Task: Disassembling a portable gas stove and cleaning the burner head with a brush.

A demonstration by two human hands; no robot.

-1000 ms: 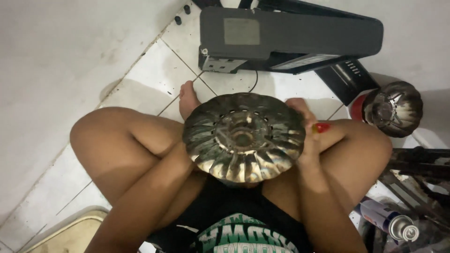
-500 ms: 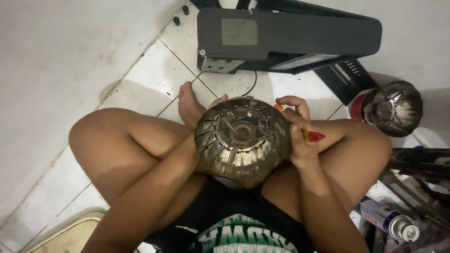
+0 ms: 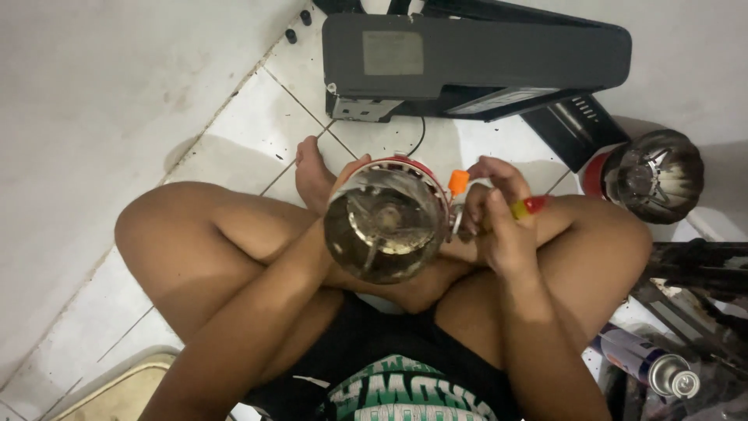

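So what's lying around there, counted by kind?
Round finned metal burner heads: 2, one in the left hand at, one on the floor
Red-handled tool with orange tip in the right hand: 1
Black flat machine: 1
Spray cans: 1
Total: 5

The left hand (image 3: 347,175) is almost wholly hidden behind the round metal part (image 3: 386,222); only fingertips show at its upper rim, so its grip cannot be judged. The right hand (image 3: 499,222) closes on a small red and yellow tool (image 3: 528,206), whose working end is too small to identify. The orange cap (image 3: 458,182) beside the part is blurred. The spray can (image 3: 643,362) is partly covered by clutter. The dark machine (image 3: 475,58) is cut off by the top edge. The pale tray (image 3: 117,394) runs off the bottom edge.
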